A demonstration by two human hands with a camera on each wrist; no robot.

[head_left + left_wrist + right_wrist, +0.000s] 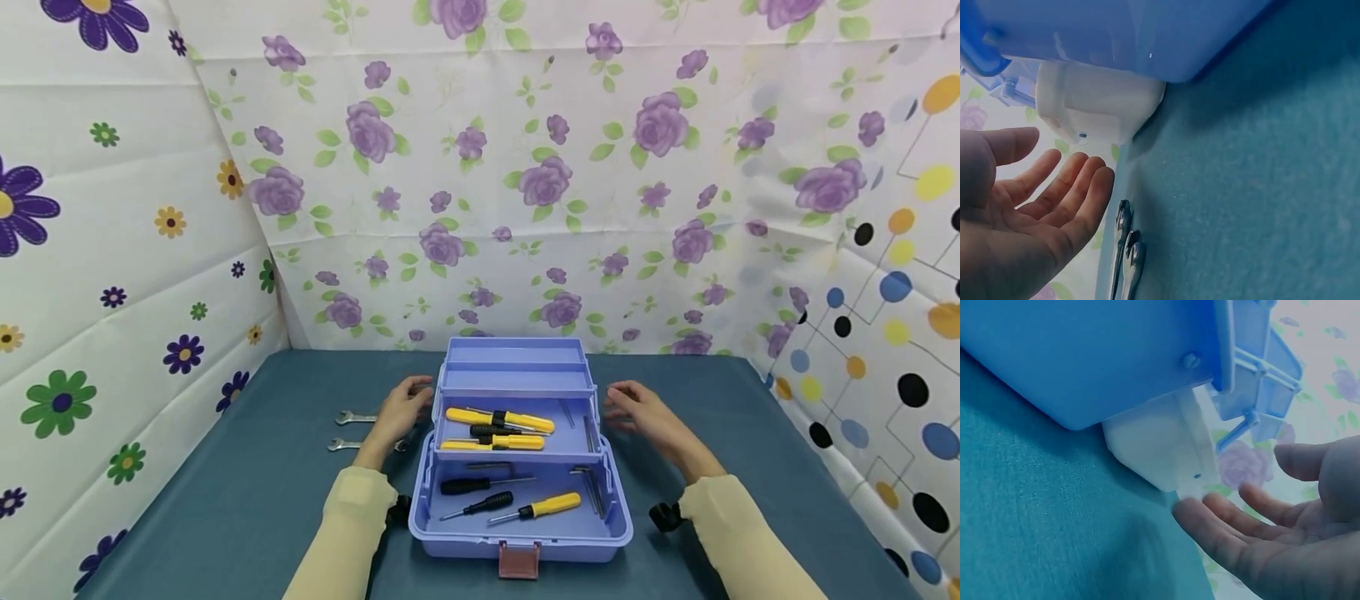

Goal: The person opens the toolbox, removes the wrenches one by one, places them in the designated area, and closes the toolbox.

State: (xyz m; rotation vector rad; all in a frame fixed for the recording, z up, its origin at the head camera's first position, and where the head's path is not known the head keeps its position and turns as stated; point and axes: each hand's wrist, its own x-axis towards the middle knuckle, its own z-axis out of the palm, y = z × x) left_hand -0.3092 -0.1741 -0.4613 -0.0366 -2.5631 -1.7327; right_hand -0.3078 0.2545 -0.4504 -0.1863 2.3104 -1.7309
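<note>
A periwinkle-blue toolbox (450, 546) stands with its lid (513, 379) raised and its upper tray (480, 452) lifted back. To its left is my left hand (402, 410), fingers loosely bent and apart from the side wall. Opposite it, my right hand (647, 414) hovers beside the right side, fingers relaxed with nothing in them. Yellow-and-black screwdrivers (525, 421) lie in the tray. Below, the box bottom holds a yellow-handled screwdriver (555, 503), black-handled screwdrivers (491, 502) and hex keys (592, 492). Both wrist views show a white box-like thing (1100, 103) behind the toolbox, hidden in the head view.
Two open-end wrenches, one upper (354, 417) and one lower (345, 445), lie on the blue-green tabletop (255, 500) near my left hand, partly covered by it. Flower-printed cloth (480, 208) hangs behind the table, with patterned cloths at both sides.
</note>
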